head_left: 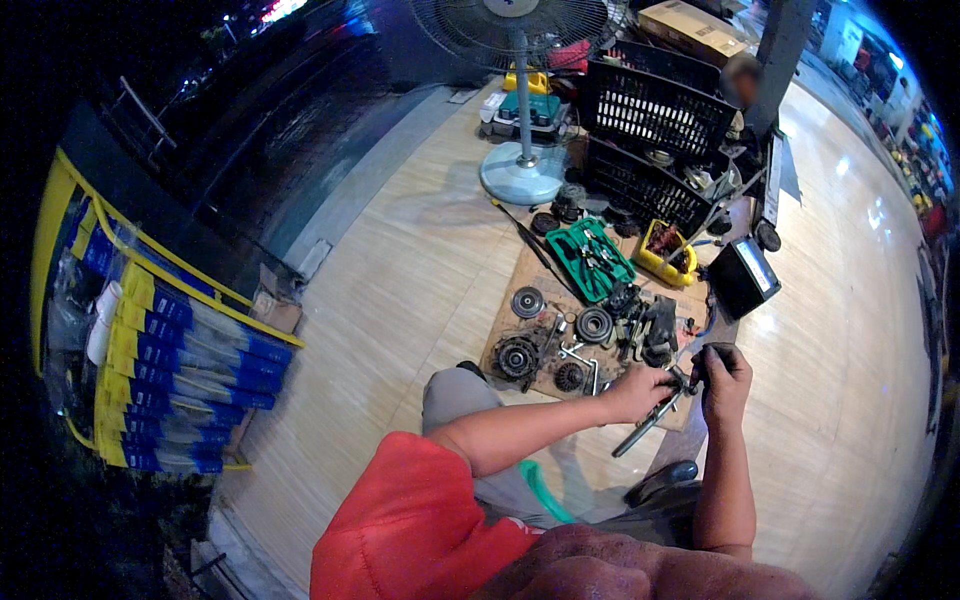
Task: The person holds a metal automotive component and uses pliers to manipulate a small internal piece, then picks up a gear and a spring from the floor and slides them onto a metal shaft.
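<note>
My left hand (637,393) is closed around a slim grey metal tool with a bar-like handle (640,432), which slants down toward my lap. Its upper end lies near my fingers, too small to make out. Close beside it, my right hand (726,375) is raised with fingers pinched together at that upper end; whatever they hold is hidden. Beyond my hands, a cardboard sheet (507,305) bears greasy parts: a dark toothed rotor (517,356), a round pulley (594,325), a flat disc (527,302), a small gear-like part (568,376) and a bent chrome wrench (594,368).
A green tool tray (590,260) and a yellow container (665,253) stand behind the parts, with a black battery-like box (743,278) to the right. Farther back are black crates (655,105) and a fan stand (523,172). A yellow rack (180,370) with blue packages stands left.
</note>
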Available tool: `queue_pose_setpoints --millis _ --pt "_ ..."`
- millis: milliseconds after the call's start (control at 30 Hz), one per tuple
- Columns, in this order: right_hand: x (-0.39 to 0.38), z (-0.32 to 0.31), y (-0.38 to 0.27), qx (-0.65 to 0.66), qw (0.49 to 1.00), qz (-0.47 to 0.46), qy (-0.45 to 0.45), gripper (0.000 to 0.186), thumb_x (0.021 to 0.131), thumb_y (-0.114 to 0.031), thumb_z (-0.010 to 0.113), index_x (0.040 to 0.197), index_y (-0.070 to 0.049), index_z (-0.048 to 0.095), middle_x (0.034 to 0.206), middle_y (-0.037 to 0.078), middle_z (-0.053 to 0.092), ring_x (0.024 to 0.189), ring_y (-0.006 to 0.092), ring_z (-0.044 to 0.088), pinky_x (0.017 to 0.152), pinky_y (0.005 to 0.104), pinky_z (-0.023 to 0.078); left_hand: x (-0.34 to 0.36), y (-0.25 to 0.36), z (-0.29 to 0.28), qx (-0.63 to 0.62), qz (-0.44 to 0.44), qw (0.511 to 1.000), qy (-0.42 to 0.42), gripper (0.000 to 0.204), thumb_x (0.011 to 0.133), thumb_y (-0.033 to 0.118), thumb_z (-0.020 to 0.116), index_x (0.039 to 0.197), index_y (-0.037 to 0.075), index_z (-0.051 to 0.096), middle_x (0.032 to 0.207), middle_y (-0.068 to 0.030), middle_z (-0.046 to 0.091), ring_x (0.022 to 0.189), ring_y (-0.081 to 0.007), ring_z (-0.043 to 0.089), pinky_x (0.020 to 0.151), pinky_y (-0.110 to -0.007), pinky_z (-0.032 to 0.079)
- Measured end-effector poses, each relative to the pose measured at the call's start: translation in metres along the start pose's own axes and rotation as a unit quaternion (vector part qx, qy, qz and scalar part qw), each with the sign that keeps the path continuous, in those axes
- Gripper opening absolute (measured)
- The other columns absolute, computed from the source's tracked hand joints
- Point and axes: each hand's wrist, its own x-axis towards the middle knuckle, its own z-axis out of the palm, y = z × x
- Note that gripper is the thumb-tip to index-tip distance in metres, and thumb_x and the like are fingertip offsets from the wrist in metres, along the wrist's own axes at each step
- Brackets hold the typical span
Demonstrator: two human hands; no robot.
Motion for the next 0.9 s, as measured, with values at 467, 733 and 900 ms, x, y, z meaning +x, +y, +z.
queue_pose_setpoints --millis 467,733,900 --pt "0.004 -0.004 0.000 0.086 0.996 -0.016 0.023 0.013 0.090 -0.011 0.058 0.092 0.002 0.056 0.076 0.008 0.059 0.059 0.0143 0.054 0.052 0.0262 0.045 -0.001 -0.004 0.002 0.019 0.017 1.000 0.009 0.020 0.087 0.017 0.058 0.103 0.008 0.067 0.075 -0.0141 0.065 0.067 -0.0207 0.062 0.066 -0.035 0.048" --pt "0.000 -0.003 -0.008 0.100 0.995 0.000 0.001 0.012 0.087 -0.008 0.058 0.091 0.003 0.059 0.079 0.008 0.060 0.066 0.0145 0.056 0.058 0.0265 0.046 0.004 -0.022 0.015 -0.016 0.001 0.999 0.037 0.022 0.087 0.017 0.057 0.104 0.007 0.066 0.077 -0.0141 0.066 0.067 -0.0210 0.062 0.066 -0.034 0.048" --pt "-0.002 -0.002 -0.011 0.079 0.997 -0.001 0.006 0.012 0.088 -0.009 0.058 0.090 0.003 0.057 0.076 0.008 0.059 0.063 0.0145 0.055 0.055 0.0264 0.045 0.000 -0.016 0.013 -0.043 -0.016 0.998 0.033 0.022 0.087 0.017 0.056 0.104 0.007 0.066 0.076 -0.0141 0.065 0.065 -0.0220 0.061 0.065 -0.034 0.048"
